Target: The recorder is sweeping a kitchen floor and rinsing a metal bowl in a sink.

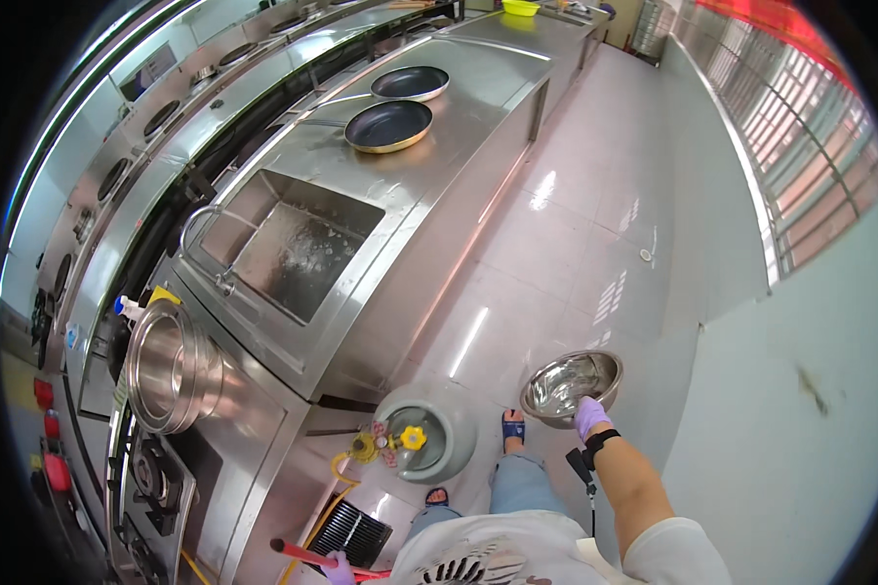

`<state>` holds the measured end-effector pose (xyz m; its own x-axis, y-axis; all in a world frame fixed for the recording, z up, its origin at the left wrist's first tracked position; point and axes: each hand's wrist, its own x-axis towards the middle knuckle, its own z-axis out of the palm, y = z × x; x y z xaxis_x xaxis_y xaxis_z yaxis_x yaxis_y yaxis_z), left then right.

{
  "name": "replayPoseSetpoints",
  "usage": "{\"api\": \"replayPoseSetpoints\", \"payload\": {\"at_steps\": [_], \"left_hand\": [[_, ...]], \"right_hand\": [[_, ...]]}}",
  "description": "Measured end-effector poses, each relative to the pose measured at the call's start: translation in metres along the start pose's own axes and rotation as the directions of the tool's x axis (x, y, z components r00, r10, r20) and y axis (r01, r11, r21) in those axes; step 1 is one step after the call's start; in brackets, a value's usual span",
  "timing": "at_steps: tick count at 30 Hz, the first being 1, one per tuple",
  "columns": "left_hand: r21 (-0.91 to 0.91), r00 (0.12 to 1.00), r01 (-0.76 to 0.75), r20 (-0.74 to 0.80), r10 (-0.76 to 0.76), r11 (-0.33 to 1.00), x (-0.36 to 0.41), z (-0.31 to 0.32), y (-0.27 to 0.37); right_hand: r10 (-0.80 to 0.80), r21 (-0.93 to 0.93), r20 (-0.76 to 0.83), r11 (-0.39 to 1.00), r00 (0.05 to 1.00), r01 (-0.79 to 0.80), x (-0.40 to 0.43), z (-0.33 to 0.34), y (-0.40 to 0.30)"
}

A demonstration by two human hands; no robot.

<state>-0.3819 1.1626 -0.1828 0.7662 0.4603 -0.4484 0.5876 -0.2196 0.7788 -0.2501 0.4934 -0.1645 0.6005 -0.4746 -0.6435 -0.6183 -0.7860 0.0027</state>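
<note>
My right hand (591, 417), in a purple glove, grips the near rim of a shiny metal bowl (571, 387), held out over the floor at the right. At the bottom edge, my left hand (339, 569), also gloved in purple, is closed around a red pole (307, 553), whose lower part runs out of view. A grey gas cylinder (457, 439) with a yellow valve knob (413, 438) stands on the floor between my hands, in front of my feet.
Left of me, a steel counter (475, 110) holds a sink (300, 248) with a curved faucet (197, 219) and two frying pans (388, 126). Large metal pots (164, 365) stand near a gas stove (154, 475). A yellow hose (336, 468) crosses a floor drain grate (351, 530). A wall (783, 387) rises at right.
</note>
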Motion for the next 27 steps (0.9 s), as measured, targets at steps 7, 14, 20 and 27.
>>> {"api": "replayPoseSetpoints", "payload": {"at_steps": [7,14,20,27], "left_hand": [[0.167,0.999,0.034,0.033,-0.04,0.985,-0.056,0.124,0.086],[0.125,0.917,0.184,0.334,-0.216,0.975,-0.075,0.24,0.181],[0.255,0.932,0.037,0.341,-0.126,0.966,-0.073,0.297,0.193],[0.47,0.937,0.007,0.304,-0.17,0.883,-0.058,0.367,0.204]], "right_hand": [[0.821,0.995,0.027,0.032,0.57,-0.092,0.128,-0.023,0.041],[0.635,0.83,-0.344,0.55,0.692,-0.092,0.115,-0.164,0.033],[0.477,0.705,-0.415,0.707,0.774,-0.058,0.146,-0.228,0.045],[0.434,0.766,-0.573,0.586,0.695,0.266,0.233,-0.253,0.052]]}}
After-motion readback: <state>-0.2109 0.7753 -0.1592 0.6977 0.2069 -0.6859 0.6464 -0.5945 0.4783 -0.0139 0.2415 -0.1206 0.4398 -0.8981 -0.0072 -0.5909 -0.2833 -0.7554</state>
